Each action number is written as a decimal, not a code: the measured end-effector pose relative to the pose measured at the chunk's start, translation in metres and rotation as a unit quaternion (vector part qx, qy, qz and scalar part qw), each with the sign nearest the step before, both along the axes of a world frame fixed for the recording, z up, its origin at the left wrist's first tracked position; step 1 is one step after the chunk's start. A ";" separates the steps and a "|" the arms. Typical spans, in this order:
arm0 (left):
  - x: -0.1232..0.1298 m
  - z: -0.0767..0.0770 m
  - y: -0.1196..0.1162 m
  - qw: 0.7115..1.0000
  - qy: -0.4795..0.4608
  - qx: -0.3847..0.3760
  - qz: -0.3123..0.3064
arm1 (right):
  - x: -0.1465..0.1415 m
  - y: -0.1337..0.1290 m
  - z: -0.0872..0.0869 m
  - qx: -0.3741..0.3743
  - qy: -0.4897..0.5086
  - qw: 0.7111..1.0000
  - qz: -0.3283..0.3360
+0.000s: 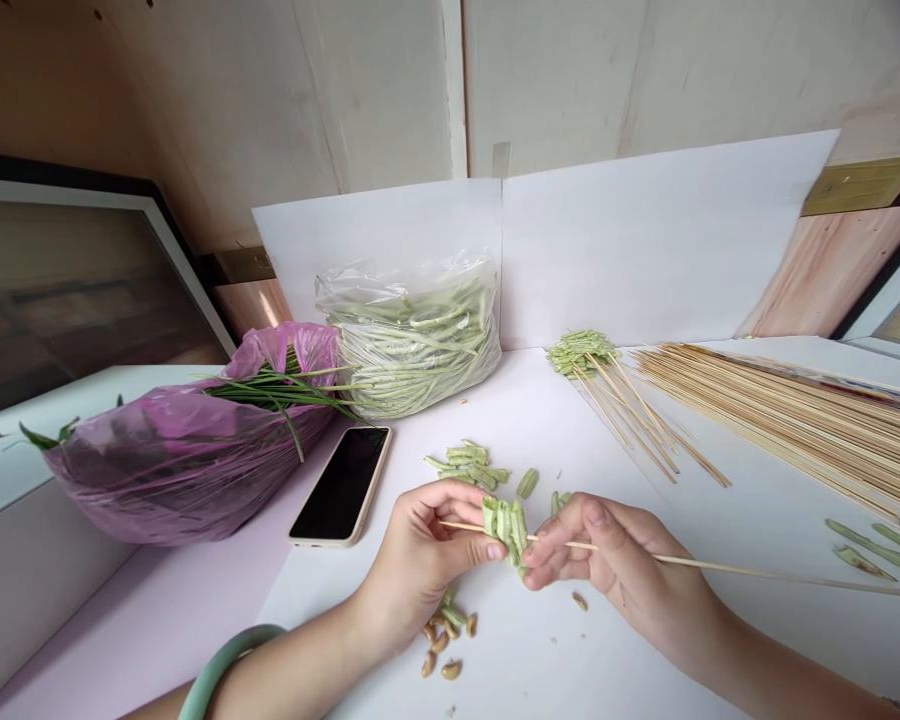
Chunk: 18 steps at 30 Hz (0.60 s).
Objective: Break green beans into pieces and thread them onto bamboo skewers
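Several cut green bean pieces [504, 524] are threaded side by side on a thin wooden skewer [780, 575] that runs across both hands. My left hand [439, 545] pinches the bean pieces and the skewer's left end between thumb and fingers. From the other side, my right hand [607, 550] closes on the skewer just right of the beans, its fingertips by the last piece. Behind the hands lies a small pile of loose bean pieces [469, 465], with a single piece [527, 483] beside it. Brown bean seeds [441, 638] are scattered below my left wrist.
A clear bag of long beans [420, 345] stands at the back, beside a purple bag of green stalks [195, 470]. A phone [341, 487] lies left. Finished bean skewers [585, 352] and a bundle of bare skewers [787, 425] lie right, near some loose bean pieces [877, 545].
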<state>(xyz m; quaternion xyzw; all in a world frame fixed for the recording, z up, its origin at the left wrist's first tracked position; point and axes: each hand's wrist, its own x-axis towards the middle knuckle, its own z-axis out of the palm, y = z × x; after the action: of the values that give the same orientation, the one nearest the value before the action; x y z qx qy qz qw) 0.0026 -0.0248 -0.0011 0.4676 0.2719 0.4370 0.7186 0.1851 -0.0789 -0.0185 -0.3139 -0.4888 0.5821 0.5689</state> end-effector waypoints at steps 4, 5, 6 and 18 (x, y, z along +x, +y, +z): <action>-0.001 0.000 0.000 1.000 0.007 0.022 0.000 | 0.000 0.002 0.001 0.005 -0.002 1.000 0.001; -0.001 0.001 0.001 0.999 0.011 0.031 -0.001 | 0.000 0.002 0.003 0.004 0.000 1.000 -0.001; -0.002 0.001 0.003 0.999 0.018 0.044 -0.001 | 0.002 0.003 0.005 0.005 0.004 1.000 -0.005; -0.017 -0.003 0.038 0.845 0.393 0.341 0.125 | 0.025 0.008 0.037 0.056 -0.012 0.978 -0.200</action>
<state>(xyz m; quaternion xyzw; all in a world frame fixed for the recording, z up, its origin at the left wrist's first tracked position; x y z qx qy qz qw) -0.0139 0.0133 -0.0045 0.7780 0.4215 0.3679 0.2858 0.2102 -0.0712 0.0188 -0.3801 -0.4549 0.4247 0.6842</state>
